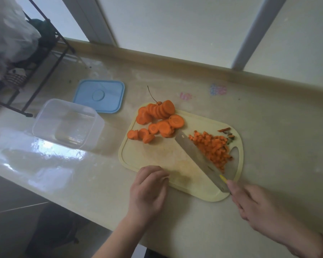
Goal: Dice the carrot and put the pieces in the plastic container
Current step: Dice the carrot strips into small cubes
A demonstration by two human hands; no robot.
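Two bare hands work at the near edge of a pale yellow plastic cutting board (157, 155) that lies on a beige stone counter (268, 127). The right hand (254, 205) grips the handle of a broad steel kitchen knife (196, 153), whose blade lies slanted across the board with its flat side pressed against a heap of small diced orange carrot pieces (213, 148) on the board's right part. The left hand (149, 189) rests with loosely curled fingers on the near edge of the board and holds nothing. Round orange carrot slices (157, 120), still uncut, lie in overlapping rows on the far left part of the board, well apart from the diced heap. A few carrot trimmings (227, 133) sit at the far right corner. Left of the board stands a clear square plastic container (67, 123), with nothing orange in it, and just behind it lies its light blue square lid (101, 95), flat on the counter. A black wire rack (35, 67) stands at the far left.
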